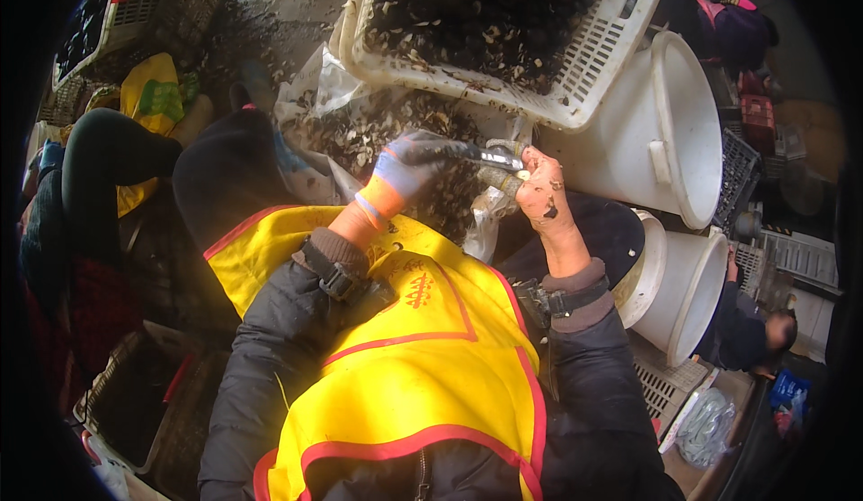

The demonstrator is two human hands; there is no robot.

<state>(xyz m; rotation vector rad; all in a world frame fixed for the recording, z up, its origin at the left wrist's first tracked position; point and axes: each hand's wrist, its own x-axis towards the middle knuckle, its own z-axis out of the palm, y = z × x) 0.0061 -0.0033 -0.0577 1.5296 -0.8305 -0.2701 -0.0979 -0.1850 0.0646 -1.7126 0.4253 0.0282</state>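
Observation:
My left hand (409,166), in a grey-blue glove with an orange cuff, is closed around a knife with a dark handle. The short metal blade (502,160) points right and reaches my right hand (545,192). That hand is bare over the palm, has greyish wraps on its fingers and is dotted with dark bits. Its fingers are curled in, and a small pale piece (523,175) shows at the blade's tip; the rest of what it grips is hidden. Beyond my hands, a white plastic crate (604,56) holds dark shellfish (476,20). Loose shells (382,128) lie below it.
White buckets (688,132) (697,294) lie tilted at my right. Crumpled clear plastic (328,83) is left of the crate. More crates stand at far left (148,6) and lower left (108,393). A person's leg (103,164) is at my left; another person (751,326) is at right.

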